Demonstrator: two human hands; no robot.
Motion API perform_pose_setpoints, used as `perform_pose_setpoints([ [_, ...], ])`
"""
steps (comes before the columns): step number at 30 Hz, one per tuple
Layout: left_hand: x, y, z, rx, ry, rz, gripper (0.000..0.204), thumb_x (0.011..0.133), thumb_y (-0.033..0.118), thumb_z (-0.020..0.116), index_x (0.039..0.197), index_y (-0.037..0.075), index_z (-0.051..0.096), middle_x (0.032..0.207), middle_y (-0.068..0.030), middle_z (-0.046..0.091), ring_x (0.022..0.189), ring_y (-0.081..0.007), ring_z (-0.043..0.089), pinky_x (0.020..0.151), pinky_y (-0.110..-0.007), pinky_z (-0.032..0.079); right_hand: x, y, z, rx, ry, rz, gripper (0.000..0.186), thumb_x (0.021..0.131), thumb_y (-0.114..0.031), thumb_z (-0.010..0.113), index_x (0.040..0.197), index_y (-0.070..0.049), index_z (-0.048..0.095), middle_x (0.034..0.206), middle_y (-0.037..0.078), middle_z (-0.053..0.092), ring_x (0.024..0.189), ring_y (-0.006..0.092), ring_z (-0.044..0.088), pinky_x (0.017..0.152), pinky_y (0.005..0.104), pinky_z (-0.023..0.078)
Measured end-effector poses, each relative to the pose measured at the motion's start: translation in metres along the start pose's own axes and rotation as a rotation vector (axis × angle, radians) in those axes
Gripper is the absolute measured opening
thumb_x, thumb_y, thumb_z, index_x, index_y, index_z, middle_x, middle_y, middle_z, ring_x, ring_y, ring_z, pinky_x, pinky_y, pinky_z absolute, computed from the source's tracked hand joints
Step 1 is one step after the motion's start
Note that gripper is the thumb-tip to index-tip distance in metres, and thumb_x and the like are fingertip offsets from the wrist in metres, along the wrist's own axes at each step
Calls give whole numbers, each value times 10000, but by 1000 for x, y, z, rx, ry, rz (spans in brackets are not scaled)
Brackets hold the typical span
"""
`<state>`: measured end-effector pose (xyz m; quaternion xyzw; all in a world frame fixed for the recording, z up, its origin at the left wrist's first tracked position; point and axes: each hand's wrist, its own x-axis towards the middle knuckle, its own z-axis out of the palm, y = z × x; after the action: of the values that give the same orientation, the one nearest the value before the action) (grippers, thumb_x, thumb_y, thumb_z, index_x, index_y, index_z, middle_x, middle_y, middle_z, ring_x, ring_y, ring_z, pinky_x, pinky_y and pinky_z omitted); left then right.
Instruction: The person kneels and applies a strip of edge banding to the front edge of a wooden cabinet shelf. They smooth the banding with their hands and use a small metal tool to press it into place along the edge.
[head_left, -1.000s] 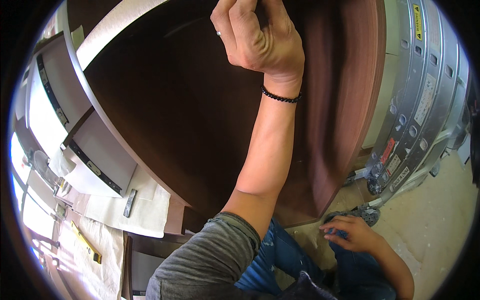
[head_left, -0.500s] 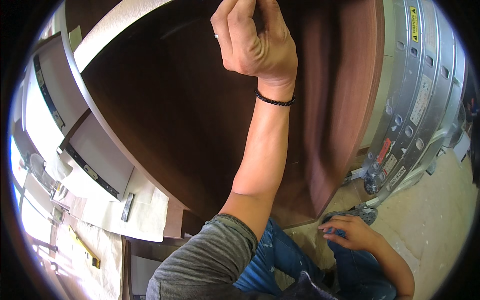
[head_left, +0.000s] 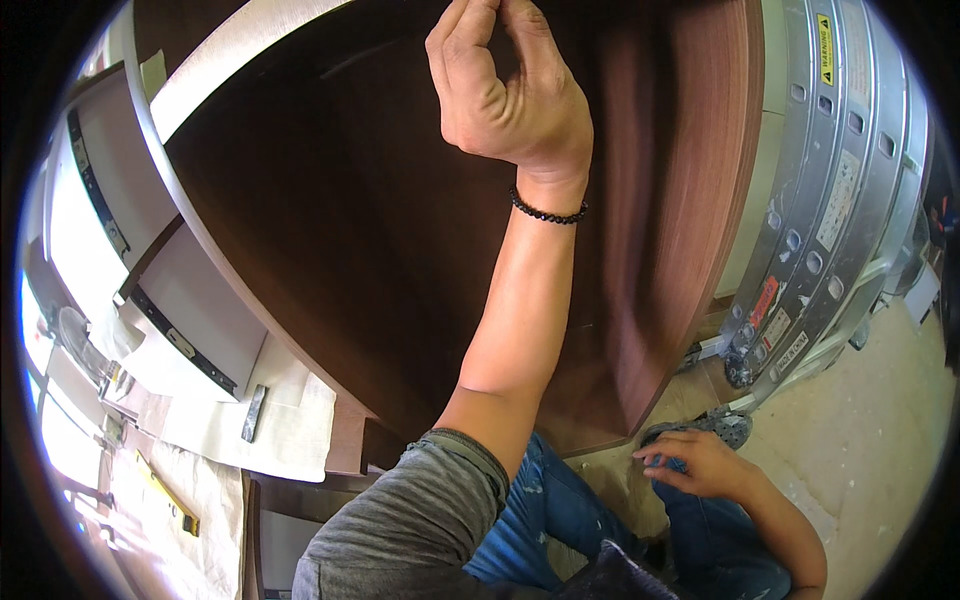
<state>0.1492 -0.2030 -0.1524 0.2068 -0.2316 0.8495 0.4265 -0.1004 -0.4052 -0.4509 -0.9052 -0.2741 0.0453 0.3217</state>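
My left hand is raised in front of the dark brown inside of a wooden cabinet. Its thumb and fingers come together in a pinch at the top edge of the picture. The fingertips are cut off there, so anything between them is hidden. A black beaded bracelet circles that wrist. Low on the right, my right hand rests on my knee in blue jeans, holding nothing, its fingers loosely stretched out.
A folded metal ladder stands right of the cabinet. To the left are drawer boxes with black slide rails. A dark narrow strip lies on pale paper, and a yellow level-like tool lies lower left.
My left hand has turned slightly; its fingers reach further upward, and a gap shows between thumb and fingers. My right hand has stayed on the knee.
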Motion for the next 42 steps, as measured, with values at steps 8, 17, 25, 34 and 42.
perform_pose_setpoints([
  [8, 6, 14, 0, 3, -40, -78, 129, 920, -111, 838, 1036, -56, 827, 1019, -150, 811, 888, -205, 769, 822, -296, 637, -1, 2, 0, -4, -27, 11, 324, 1044, -301, 756, 1329, -147, 758, 1073, 70, 777, 982, 273, 771, 907, 411, 586],
  [17, 9, 24, 2, -55, -49, -174, 96, 939, -77, 823, 1016, -47, 774, 942, -79, 787, 841, -133, 708, 801, -267, 585, 1, 2, -1, -23, -61, 23, 347, 1050, -360, 734, 1310, -131, 757, 1108, 61, 772, 979, 269, 769, 924, 419, 579],
  [25, 4, 23, 5, -102, -59, -210, 98, 950, -67, 796, 1014, -33, 729, 935, -53, 734, 832, -124, 664, 810, -268, 571, 1, -1, -1, -21, -88, 33, 361, 1071, -386, 707, 1318, -128, 754, 1141, 70, 767, 968, 248, 777, 938, 418, 577],
  [34, 7, 23, -4, -80, -87, -240, 95, 961, -64, 805, 1043, -50, 759, 958, -84, 764, 857, -136, 690, 817, -274, 582, 3, -3, -2, -24, -107, 27, 360, 1071, -369, 711, 1310, -104, 755, 1183, 103, 771, 935, 260, 790, 905, 413, 596],
  [42, 10, 25, -7, -62, -81, -209, 104, 960, -84, 811, 1061, -61, 819, 1038, -143, 810, 918, -187, 759, 825, -294, 616, 3, -3, -2, 9, -107, 48, 349, 1052, -330, 739, 1345, -142, 749, 1091, 92, 784, 1019, 299, 770, 923, 432, 584],
])
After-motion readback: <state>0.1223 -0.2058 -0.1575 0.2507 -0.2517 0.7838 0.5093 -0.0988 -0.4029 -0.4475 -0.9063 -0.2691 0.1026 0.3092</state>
